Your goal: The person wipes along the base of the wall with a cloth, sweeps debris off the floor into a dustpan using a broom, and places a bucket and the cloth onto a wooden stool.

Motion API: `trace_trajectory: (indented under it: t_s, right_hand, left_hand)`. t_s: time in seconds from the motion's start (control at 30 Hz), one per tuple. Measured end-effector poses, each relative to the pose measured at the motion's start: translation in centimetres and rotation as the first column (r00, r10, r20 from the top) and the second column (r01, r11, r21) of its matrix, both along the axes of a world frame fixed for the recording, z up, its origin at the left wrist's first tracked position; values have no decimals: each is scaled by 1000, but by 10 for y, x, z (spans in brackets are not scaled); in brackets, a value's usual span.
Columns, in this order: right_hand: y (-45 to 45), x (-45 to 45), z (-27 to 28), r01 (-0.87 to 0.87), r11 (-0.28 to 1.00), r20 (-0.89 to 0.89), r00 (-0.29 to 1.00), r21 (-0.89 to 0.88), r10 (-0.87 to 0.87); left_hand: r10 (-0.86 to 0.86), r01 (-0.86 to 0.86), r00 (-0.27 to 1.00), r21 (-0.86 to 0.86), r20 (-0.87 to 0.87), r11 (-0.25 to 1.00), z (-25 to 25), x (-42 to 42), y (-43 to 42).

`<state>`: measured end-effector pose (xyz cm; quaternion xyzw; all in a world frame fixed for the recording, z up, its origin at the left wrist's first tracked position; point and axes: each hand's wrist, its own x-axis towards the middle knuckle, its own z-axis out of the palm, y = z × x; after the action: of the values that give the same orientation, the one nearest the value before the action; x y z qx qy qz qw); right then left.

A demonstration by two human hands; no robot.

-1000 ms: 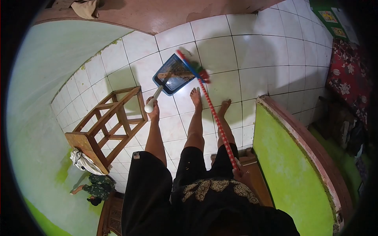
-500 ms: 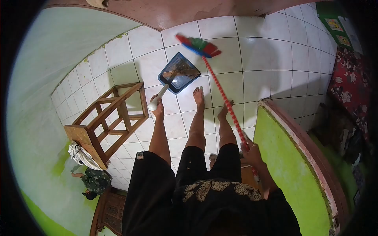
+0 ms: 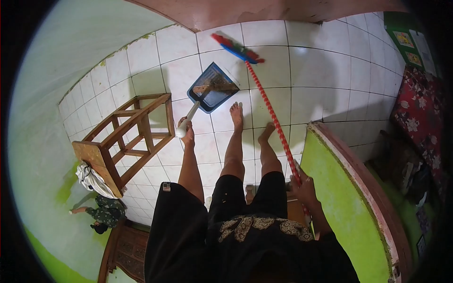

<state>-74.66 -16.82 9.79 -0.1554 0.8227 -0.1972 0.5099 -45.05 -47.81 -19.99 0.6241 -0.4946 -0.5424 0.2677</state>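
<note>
The left hand (image 3: pixel 188 134) grips the blue dustpan (image 3: pixel 219 99) by its pale handle, the pan beyond the fingers; the right hand (image 3: pixel 305 187) clasps the red dotted broom (image 3: pixel 270 110), bristles far ahead.

The camera sat on the person's head and looked down and forward. The black shirt (image 3: pixel 240 252) was closest, at the bottom. The left hand (image 3: pixel 187 132) and right hand (image 3: pixel 305 188) were farther off, with the feet (image 3: pixel 237 117) and tiled floor (image 3: pixel 311 70) down below. The view was very wide, so straight lines bent and the corners were dark.
</note>
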Motion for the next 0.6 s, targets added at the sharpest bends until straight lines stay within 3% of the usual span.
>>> trace_trajectory:
  t_s: [0.07,0.1,0.2,0.33,0.43,0.53,0.57,0.6]
  right_hand:
    - [4,7,-27,36,999,-15,999,-28,-36]
    - [3,10,-26,-14,990,63,998,141,5]
    - [27,42,-38,-125,989,23,992,75,123]
    - [24,42,19,-128,988,100,986,-82,136]
    - [37,30,59,-166,984,140,975,-63,174]
    - [56,15,68,-176,964,131,980,197,152]
    - [53,13,64,-203,977,-102,975,-63,196]
    - [54,8,57,-150,987,-81,986,-53,146]
  left_hand:
    - [-45,57,992,-91,121,994,-7,11,4]
    - [-16,23,996,-82,88,996,-6,14,8]
    - [79,-79,994,4,70,997,-9,16,11]
    - [70,-70,995,-10,69,998,-20,20,11]
    - [71,-69,997,-61,35,996,-20,22,17]
    - [47,-40,996,-102,72,994,-5,22,28]
    - [62,-59,997,-88,40,994,-5,25,31]
    - [64,-59,997,-102,43,993,-5,28,37]
